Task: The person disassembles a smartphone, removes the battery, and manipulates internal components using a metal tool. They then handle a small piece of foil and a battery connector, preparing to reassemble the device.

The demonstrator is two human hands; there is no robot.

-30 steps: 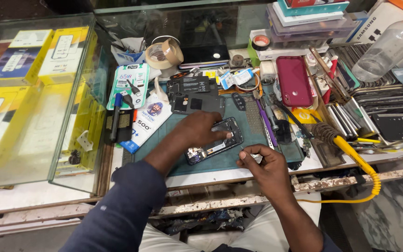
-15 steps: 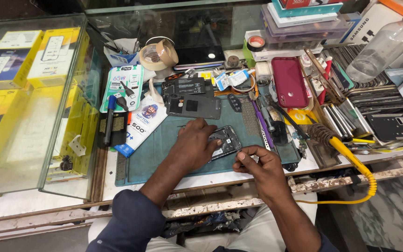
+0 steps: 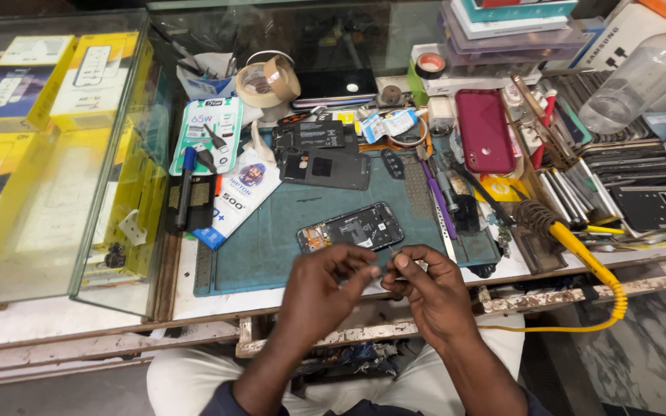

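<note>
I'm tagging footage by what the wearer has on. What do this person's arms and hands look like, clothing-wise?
Both hands are bare: no gloves, and no rings or watch that I can make out on the left hand or the right hand. The forearms are uncovered too. A dark navy sleeve shows at the bottom edge on the left arm, pushed up near the elbow. The right arm's sleeve barely shows at the frame edge.

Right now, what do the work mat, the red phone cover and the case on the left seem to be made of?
Work mat: likely rubber or silicone, matte teal with no glare. Red phone cover: glossy plastic or silicone by its soft sheen; hard to settle. Display case: clear glass, boxes showing through and reflections on the panes.
</note>
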